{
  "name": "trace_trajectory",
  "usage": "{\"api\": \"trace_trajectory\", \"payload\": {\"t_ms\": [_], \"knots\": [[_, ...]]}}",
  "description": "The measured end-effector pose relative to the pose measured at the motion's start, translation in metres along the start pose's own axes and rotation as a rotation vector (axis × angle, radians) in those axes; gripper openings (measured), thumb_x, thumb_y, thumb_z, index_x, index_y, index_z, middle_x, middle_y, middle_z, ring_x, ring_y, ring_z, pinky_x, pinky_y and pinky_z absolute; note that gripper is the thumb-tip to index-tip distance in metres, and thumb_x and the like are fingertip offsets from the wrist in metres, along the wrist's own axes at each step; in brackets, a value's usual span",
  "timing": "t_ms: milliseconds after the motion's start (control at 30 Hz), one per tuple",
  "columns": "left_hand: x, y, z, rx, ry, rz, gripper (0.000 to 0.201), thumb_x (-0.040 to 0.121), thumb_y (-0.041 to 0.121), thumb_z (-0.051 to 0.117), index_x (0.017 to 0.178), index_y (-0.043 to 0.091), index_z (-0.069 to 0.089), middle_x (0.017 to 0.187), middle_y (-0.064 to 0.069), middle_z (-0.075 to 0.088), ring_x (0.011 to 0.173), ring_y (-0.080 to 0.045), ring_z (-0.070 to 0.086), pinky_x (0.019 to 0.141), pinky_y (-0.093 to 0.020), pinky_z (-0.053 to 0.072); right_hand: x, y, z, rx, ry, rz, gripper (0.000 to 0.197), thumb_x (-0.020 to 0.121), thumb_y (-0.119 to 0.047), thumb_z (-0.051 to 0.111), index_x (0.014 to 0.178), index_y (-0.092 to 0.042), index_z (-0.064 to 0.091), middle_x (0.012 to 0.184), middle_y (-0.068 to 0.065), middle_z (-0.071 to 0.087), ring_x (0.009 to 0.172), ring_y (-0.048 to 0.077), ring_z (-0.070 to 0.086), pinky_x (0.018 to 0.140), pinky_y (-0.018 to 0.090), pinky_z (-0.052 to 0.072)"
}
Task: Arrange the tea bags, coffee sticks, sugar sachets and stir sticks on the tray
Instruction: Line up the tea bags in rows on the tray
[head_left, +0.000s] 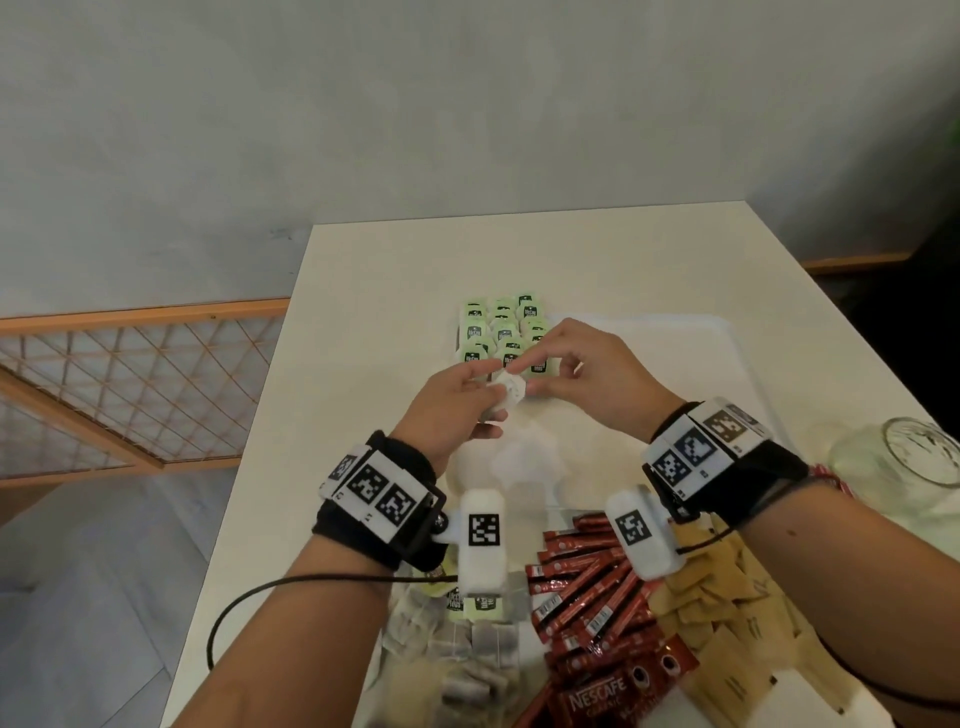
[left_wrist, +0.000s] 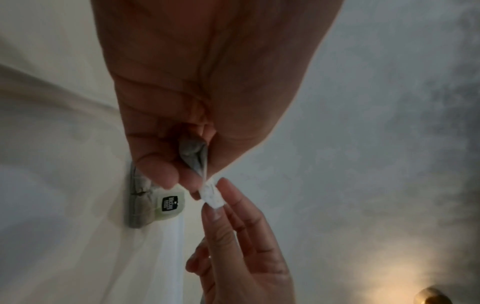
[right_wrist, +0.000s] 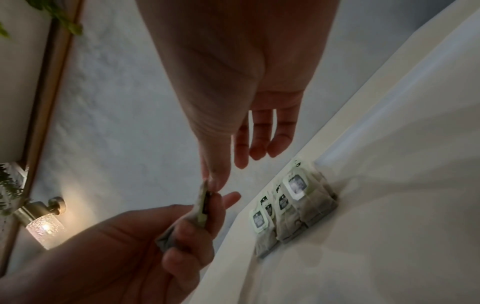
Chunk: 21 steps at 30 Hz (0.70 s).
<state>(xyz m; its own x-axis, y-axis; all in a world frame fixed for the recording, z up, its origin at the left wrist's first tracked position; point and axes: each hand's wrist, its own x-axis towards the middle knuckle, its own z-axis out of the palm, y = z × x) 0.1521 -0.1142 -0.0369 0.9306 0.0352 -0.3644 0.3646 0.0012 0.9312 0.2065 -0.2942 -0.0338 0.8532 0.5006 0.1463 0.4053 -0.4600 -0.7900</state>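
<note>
Tea bag (head_left: 506, 393) pinched between left hand (head_left: 457, 410) and right hand (head_left: 587, 374) grips

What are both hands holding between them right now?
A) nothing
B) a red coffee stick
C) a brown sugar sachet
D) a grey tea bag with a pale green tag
D: the left hand grips the grey tea bag with a pale green tag while the right hand pinches its tag end.

tea bags (head_left: 500, 332) green tags; coffee sticks (head_left: 582, 582) red; sugar sachets (head_left: 727, 597) tan; tray (head_left: 722, 332) white
</note>
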Motion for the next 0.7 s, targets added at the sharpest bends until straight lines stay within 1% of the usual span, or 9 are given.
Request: {"api": "trace_trajectory", "payload": {"t_ms": [67,133,233,267,333,433,533,600,700], "knots": [[0.000,0.003,-0.002,-0.040,-0.038,-0.036,0.038,0.094,0.007,0.059,0.132,0.010,0.056,0.095,-0.003,0.061,0.063,-0.008,0.060,0.059,-0.020,0.053,0.000,-0.001,-0.003,0.017,0.018,-0.001,0.018,0.077,-0.024,0.079,0.094,-0.029,0.077,0.096,0.000,0.059,0.060,0.005,0.044,0.066,0.017,0.042],[-0.001,0.006,-0.004,-0.037,-0.094,-0.052,0.036,0.094,0.009,0.062,0.130,0.012,0.059,0.096,-0.004,0.065,0.062,-0.007,0.061,0.058,-0.019,0.052,0.000,-0.003,-0.006,0.038,-0.006,-0.021,0.014,0.077,-0.024,0.080,0.091,-0.026,0.077,0.095,0.000,0.060,0.062,0.009,0.046,0.066,0.017,0.041],[0.001,0.008,-0.008,0.077,-0.144,-0.056,0.030,0.094,0.014,0.062,0.124,0.016,0.062,0.102,-0.003,0.071,0.073,-0.009,0.065,0.064,-0.021,0.055,0.002,-0.005,-0.008,0.028,-0.063,-0.058,0.007,0.081,-0.021,0.076,0.088,-0.020,0.075,0.092,0.000,0.063,0.072,0.016,0.053,0.068,0.016,0.041],[0.004,0.007,-0.011,0.156,-0.112,-0.035,0.030,0.094,0.016,0.062,0.124,0.016,0.063,0.103,-0.002,0.070,0.080,-0.011,0.065,0.069,-0.023,0.057,0.003,-0.005,-0.008,0.013,-0.073,-0.048,0.004,0.084,-0.020,0.074,0.088,-0.019,0.073,0.089,-0.004,0.064,0.074,0.015,0.054,0.068,0.015,0.041],[0.012,0.001,-0.019,0.339,0.028,0.049,0.030,0.092,0.018,0.063,0.123,0.015,0.063,0.105,-0.003,0.068,0.094,-0.019,0.065,0.080,-0.030,0.054,0.004,-0.002,-0.006,-0.033,-0.111,0.003,0.003,0.088,-0.017,0.068,0.088,-0.020,0.067,0.083,-0.010,0.065,0.077,0.010,0.058,0.069,0.017,0.043],[0.024,-0.011,-0.028,0.630,0.197,0.135,0.027,0.091,0.020,0.064,0.118,0.016,0.063,0.113,-0.002,0.064,0.102,-0.020,0.061,0.091,-0.032,0.049,0.006,0.004,0.000,-0.111,-0.176,0.059,0.004,0.091,-0.019,0.064,0.089,-0.020,0.062,0.081,-0.006,0.067,0.076,0.012,0.061,0.067,0.019,0.046],[0.033,-0.015,-0.029,0.907,0.220,0.086,0.034,0.090,0.024,0.062,0.123,0.020,0.057,0.128,-0.005,0.051,0.116,-0.024,0.052,0.098,-0.040,0.046,0.012,0.008,0.004,-0.159,-0.141,0.089,0.003,0.091,-0.019,0.064,0.089,-0.021,0.062,0.078,-0.008,0.065,0.069,0.006,0.057,0.064,0.017,0.043],[0.040,-0.012,-0.028,1.009,0.218,0.074,0.036,0.089,0.021,0.062,0.124,0.019,0.053,0.130,-0.006,0.046,0.118,-0.025,0.047,0.097,-0.040,0.046,0.020,0.010,0.007,-0.203,-0.138,0.107,0.002,0.091,-0.018,0.064,0.091,-0.020,0.065,0.080,-0.007,0.065,0.068,0.003,0.056,0.066,0.018,0.044],[0.052,-0.006,-0.027,1.047,0.196,0.066,0.033,0.087,0.017,0.063,0.119,0.018,0.053,0.125,-0.007,0.047,0.114,-0.025,0.049,0.095,-0.039,0.047,0.034,0.017,0.015,-0.293,-0.133,0.131,0.006,0.091,-0.018,0.063,0.094,-0.018,0.068,0.082,-0.006,0.067,0.070,0.004,0.056,0.070,0.023,0.045]]}}
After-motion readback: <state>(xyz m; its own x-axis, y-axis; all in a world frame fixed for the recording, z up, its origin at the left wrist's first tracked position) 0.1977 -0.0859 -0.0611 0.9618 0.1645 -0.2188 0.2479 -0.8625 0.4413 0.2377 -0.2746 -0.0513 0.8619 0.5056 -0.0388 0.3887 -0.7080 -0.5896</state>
